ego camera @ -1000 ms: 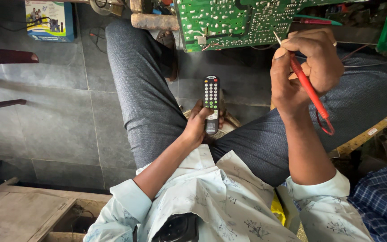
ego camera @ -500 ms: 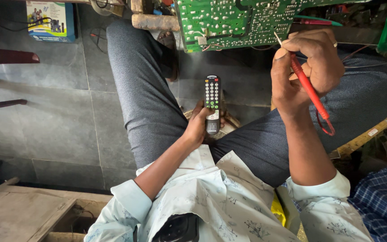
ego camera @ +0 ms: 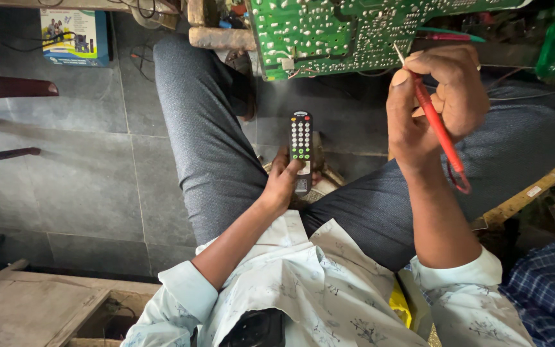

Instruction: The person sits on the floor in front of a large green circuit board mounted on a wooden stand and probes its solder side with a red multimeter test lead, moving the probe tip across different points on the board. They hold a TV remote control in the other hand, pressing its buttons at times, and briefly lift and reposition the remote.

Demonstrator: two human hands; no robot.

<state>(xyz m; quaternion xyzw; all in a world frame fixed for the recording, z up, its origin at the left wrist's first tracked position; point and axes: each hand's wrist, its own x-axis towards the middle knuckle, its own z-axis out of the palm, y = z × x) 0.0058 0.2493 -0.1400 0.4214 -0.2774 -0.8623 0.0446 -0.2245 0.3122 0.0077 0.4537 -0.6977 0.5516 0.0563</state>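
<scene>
— Red plastic, thin as a pencil: that is the test probe (ego camera: pixel 437 125), and the right hand (ego camera: pixel 441 103) pinches it between thumb and curled fingers. Its bare metal tip points up at the lower edge of the green circuit board (ego camera: pixel 342 32).

— And the board itself?

— Flat and green, its face crowded with small silvery solder dots. It hangs across the top of the view, above the knees. A red lead (ego camera: pixel 460 180) loops down from the probe's lower end, by the wrist.

— What about the other hand?

— The left hand (ego camera: pixel 284 183) is wrapped around the lower end of a remote control (ego camera: pixel 301 151), with the thumb lying on its face. The remote is a slim black bar with rows of small round buttons, some green, and a red one at the top. It is held upright between the thighs, well below the board.

— What lies around them?

— Grey woven trousers (ego camera: pixel 207 148) on both legs, and a pale shirt (ego camera: pixel 303 289) with a fine printed pattern, cuffs at both wrists. Under the legs is a floor (ego camera: pixel 85 180) of large, smooth grey tiles. A blue cardboard box (ego camera: pixel 75 35) stands at the floor's far left. A worn wooden plank (ego camera: pixel 27 308) fills the lower left corner, and blue checked cloth (ego camera: pixel 547 289) shows at the lower right.
</scene>
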